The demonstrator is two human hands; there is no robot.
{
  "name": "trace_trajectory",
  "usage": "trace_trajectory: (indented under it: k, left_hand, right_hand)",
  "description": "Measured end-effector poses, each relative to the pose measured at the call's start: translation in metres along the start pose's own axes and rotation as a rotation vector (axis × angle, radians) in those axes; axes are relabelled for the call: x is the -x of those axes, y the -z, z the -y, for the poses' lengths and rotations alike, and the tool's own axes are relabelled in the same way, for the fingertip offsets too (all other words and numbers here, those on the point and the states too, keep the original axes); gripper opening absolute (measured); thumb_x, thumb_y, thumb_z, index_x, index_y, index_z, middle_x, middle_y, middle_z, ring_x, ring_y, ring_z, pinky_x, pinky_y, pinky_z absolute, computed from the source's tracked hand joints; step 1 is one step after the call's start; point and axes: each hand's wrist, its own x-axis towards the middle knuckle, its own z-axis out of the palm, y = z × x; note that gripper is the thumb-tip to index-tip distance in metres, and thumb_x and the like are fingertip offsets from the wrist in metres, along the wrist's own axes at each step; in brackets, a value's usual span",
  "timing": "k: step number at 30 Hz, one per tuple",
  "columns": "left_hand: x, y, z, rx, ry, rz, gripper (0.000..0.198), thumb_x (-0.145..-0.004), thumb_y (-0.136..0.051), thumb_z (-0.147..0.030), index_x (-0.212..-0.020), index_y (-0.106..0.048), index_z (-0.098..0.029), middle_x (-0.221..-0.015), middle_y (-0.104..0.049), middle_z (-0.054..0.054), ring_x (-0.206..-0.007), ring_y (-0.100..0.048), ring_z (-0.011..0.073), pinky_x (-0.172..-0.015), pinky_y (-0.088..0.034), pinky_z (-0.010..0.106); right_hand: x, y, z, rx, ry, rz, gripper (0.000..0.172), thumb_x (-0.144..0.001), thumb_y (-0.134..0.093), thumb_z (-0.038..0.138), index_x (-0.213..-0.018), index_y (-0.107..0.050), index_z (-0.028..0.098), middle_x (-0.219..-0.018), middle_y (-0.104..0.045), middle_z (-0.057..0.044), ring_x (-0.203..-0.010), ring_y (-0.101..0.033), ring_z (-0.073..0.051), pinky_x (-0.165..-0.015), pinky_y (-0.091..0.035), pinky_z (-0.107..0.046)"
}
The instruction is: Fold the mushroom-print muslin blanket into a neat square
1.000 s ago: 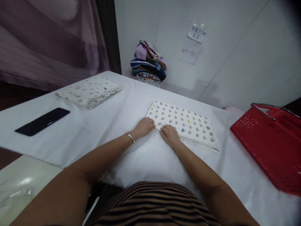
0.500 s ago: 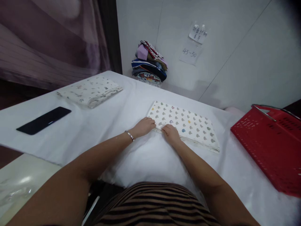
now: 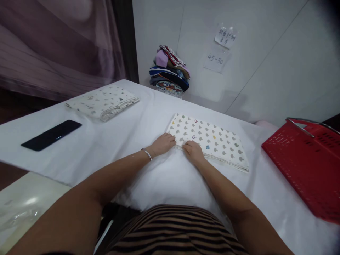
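Note:
A folded white cloth (image 3: 209, 136) with grey, mouse-head-like shapes and a few coloured ones lies flat on the white-covered table (image 3: 127, 134). My left hand (image 3: 164, 142), with a bracelet at the wrist, is closed at the cloth's near left corner. Just to its right, my right hand (image 3: 193, 151) pinches the near edge, its fingers curled over the layers. The undersides of both hands' fingers are hidden. Along the cloth's near side several stacked layers show.
A second folded patterned cloth (image 3: 103, 102) lies at the left, with a dark phone-like slab (image 3: 51, 135) in front of it. Stacked folded clothes (image 3: 170, 72) stand beyond the far edge. At the right is a red basket (image 3: 305, 170) with metal handles. Handwritten papers (image 3: 215, 60) hang on the wall.
Both hands stay at the cloth's near edge with hardly any movement. The whole view has shifted very slightly.

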Motion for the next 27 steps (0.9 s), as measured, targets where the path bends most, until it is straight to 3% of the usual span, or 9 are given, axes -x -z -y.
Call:
trace_trajectory:
  k: [15, 20, 27]
  left_hand:
    - [-0.004, 0.005, 0.004, 0.021, -0.028, 0.009, 0.014, -0.089, -0.052, -0.015, -0.081, -0.063, -0.016, -0.082, -0.061, 0.005, -0.082, -0.05, 0.0186, -0.073, -0.034, 0.032]
    - [-0.007, 0.007, 0.003, 0.006, -0.049, -0.003, 0.021, -0.09, -0.048, -0.015, -0.073, -0.06, -0.016, -0.077, -0.059, 0.005, -0.077, -0.05, 0.0176, -0.073, -0.034, 0.033]
    - [-0.01, 0.006, 0.002, 0.067, 0.052, 0.017, 0.015, -0.086, -0.052, -0.016, -0.073, -0.06, -0.015, -0.08, -0.061, 0.006, -0.08, -0.052, 0.0185, -0.073, -0.036, 0.033]
  right_hand:
    - [0.0, -0.002, -0.003, -0.114, -0.025, -0.026, 0.022, -0.092, -0.048, 0.024, -0.097, -0.07, 0.02, -0.094, -0.065, -0.007, -0.088, -0.054, -0.019, -0.076, -0.041, -0.03]
    - [-0.001, 0.0, -0.001, -0.115, -0.037, -0.006, 0.022, -0.092, -0.049, 0.023, -0.097, -0.069, 0.02, -0.094, -0.065, -0.007, -0.089, -0.054, -0.019, -0.076, -0.041, -0.029]
    - [-0.003, 0.011, 0.004, -0.087, -0.061, 0.054, 0.021, -0.092, -0.051, 0.032, -0.099, -0.067, 0.02, -0.093, -0.063, -0.005, -0.089, -0.054, -0.018, -0.075, -0.039, -0.028]
